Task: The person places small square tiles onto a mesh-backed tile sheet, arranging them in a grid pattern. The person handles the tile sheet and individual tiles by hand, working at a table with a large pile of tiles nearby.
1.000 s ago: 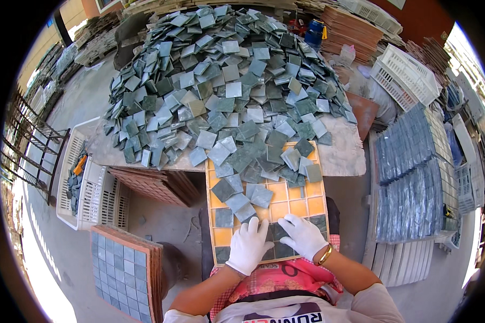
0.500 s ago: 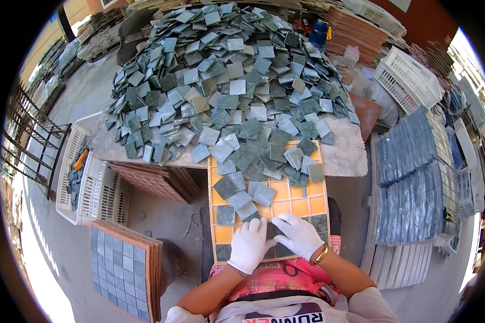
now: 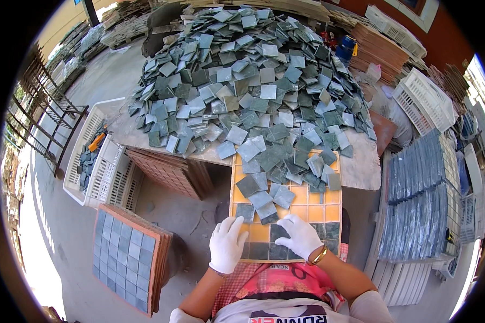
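A yellow gridded tray (image 3: 260, 233) lies at my lap, its far end under loose green-grey square stone tiles (image 3: 261, 200). Dark tiles (image 3: 258, 251) sit in cells along its near edge and right side. My left hand (image 3: 228, 246), in a white glove, rests at the tray's left edge with fingers stretched out, holding nothing I can see. Over the near middle, my gloved right hand (image 3: 302, 237) has thumb and fingers apart, touching a dark tile (image 3: 278, 232) set in a cell.
A large heap of tiles (image 3: 253, 81) covers the table (image 3: 355, 169) ahead. To the left are a white crate (image 3: 113, 169) and a stack of boards with a tile-filled top (image 3: 125, 250). Wrapped tile sheets (image 3: 415, 194) stand at the right, below a white plastic basket (image 3: 424, 97).
My left hand has moved left, from the tray's middle to its left edge. The right hand stays over nearly the same cells. The whole view has shifted slightly.
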A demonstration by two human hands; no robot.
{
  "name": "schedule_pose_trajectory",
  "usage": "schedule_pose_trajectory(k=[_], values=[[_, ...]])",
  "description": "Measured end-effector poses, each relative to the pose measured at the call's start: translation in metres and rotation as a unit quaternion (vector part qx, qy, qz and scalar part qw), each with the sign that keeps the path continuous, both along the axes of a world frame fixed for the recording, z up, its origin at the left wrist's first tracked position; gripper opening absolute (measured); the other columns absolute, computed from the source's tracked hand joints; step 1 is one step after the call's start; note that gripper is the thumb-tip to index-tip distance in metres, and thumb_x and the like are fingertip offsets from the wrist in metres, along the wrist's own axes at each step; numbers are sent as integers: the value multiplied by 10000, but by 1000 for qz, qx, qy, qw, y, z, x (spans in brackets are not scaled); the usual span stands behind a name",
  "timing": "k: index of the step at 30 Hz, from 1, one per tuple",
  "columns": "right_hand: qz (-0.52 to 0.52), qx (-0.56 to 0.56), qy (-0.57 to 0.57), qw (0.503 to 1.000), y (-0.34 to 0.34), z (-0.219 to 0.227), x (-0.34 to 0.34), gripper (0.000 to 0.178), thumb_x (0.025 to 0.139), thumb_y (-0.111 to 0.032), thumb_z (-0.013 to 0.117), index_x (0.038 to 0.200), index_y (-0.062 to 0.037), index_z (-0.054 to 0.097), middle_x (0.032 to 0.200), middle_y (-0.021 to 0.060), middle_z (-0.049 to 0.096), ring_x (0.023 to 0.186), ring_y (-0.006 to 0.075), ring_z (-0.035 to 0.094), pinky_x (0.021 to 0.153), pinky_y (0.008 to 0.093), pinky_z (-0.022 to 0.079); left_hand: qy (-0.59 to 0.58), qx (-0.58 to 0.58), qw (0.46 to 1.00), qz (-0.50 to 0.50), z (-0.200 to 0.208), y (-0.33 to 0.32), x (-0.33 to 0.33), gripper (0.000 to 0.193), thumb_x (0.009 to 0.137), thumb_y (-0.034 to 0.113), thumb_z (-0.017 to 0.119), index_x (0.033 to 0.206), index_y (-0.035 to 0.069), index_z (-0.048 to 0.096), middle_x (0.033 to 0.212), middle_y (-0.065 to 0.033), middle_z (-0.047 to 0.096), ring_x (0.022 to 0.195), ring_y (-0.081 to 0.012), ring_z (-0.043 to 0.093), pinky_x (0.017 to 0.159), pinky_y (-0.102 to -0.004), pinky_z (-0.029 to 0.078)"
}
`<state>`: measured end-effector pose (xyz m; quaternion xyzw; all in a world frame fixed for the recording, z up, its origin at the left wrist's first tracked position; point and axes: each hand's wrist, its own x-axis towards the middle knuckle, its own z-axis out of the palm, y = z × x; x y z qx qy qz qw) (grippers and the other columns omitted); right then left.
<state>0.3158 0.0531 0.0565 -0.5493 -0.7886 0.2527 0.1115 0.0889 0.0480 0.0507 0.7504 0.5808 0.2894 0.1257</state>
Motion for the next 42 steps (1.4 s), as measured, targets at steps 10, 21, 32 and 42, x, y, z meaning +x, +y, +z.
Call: schedule_pose_trajectory(k=[10,21,32,42], values=[[-130,9,-163,978,33,17,-58,759,739,-506,707,1221,-21,379,972,187,614,858,343,636,695,456,513,51,-85,993,-56,-2,42,-10,631,647,226,794,1191,67,516,1119,-134,501,993,-329,547,812,-408,490],[-136,71,-145,977,27,7,-59,969,677,-439,766,1418,-59,271,905,184,591,831,331,611,706,432,504,60,-31,984,-165,-3,55,-27,397,772,198,689,1137,84,582,1046,-97,563,951,-295,572,786,-387,495],[-179,-3,63,982,12,-2,0,450,864,-151,540,1297,-92,433,865,184,650,758,381,630,694,470,493,-232,-168,948,-139,-8,51,-55,204,848,72,590,1035,24,655,872,-163,633,806,-333,610,748,-345,490],[-109,-50,222,968,7,0,-19,222,858,-139,591,1057,-53,641,946,142,663,868,305,645,771,349,497,-122,-117,977,-130,-21,37,-45,250,796,66,619,1042,60,663,970,-128,521,856,-283,576,788,-346,479]])
